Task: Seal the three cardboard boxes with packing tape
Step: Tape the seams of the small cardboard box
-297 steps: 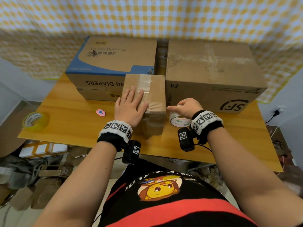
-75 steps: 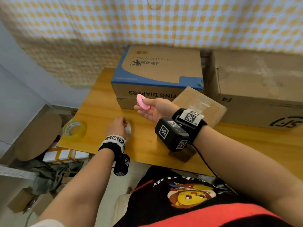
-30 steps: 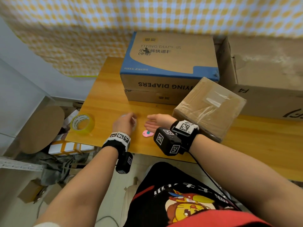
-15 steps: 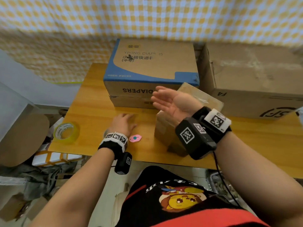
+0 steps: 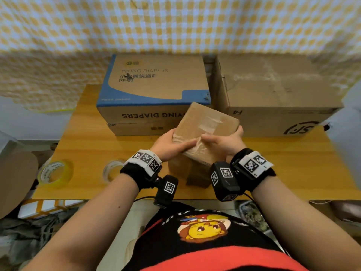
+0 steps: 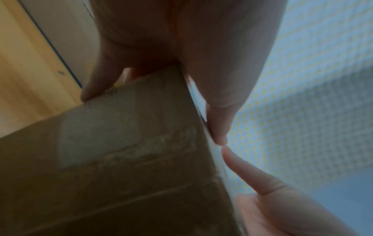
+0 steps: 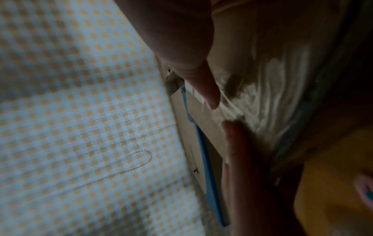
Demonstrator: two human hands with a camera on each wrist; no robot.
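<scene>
Both my hands hold the small brown box (image 5: 208, 122), which is tilted over the table's front, with shiny clear tape across its top. My left hand (image 5: 175, 142) grips its near left corner, thumb on the taped top. My right hand (image 5: 222, 138) grips the near right side, fingers curled round the far edge. In the left wrist view the thumb (image 6: 218, 124) lies along the box's (image 6: 125, 143) edge. The right wrist view shows wrinkled tape (image 7: 268, 99) on the box. A blue diaper box (image 5: 156, 89) and a large plain box (image 5: 277, 94) stand behind it.
A clear tape roll (image 5: 112, 171) lies left of my left wrist on the wooden table (image 5: 88, 145). A yellow tape roll (image 5: 54, 173) sits at the front left corner. A pink cutter (image 7: 365, 190) lies on the table. A checked cloth (image 5: 175, 22) hangs behind.
My left hand left the table beside the tape roll and pink cutter and took hold of the small box. My right hand, raised open before, came down and gripped the box too.
</scene>
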